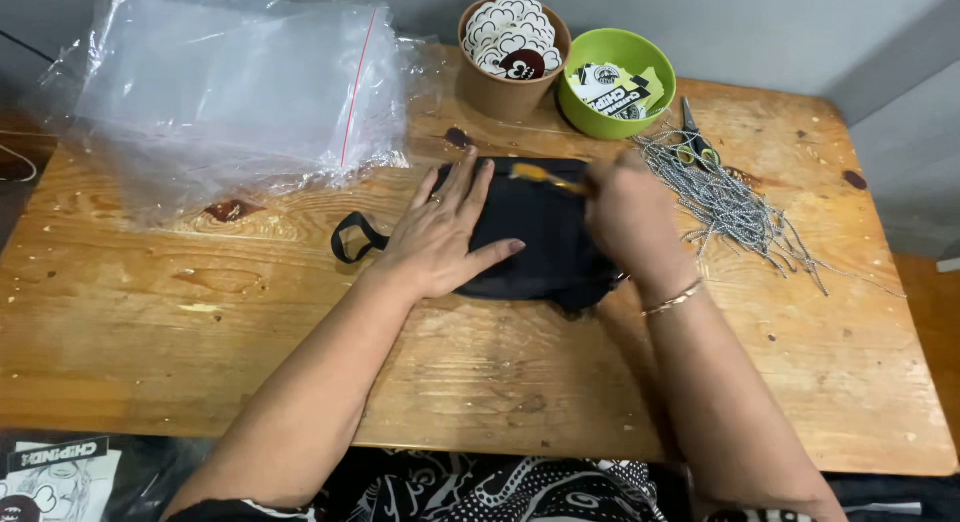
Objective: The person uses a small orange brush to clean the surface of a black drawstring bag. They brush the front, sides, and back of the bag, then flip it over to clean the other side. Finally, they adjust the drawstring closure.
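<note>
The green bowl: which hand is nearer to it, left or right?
Right. The right hand is just below the green bowl, at the black fabric's top edge; the left hand lies flat farther left.

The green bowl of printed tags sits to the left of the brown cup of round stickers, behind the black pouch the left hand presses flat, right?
Not quite. In the head view the green bowl of printed tags sits to the right of the brown cup of round stickers, not the left. The rest holds: both stand behind the black pouch, which the left hand presses flat.
</note>
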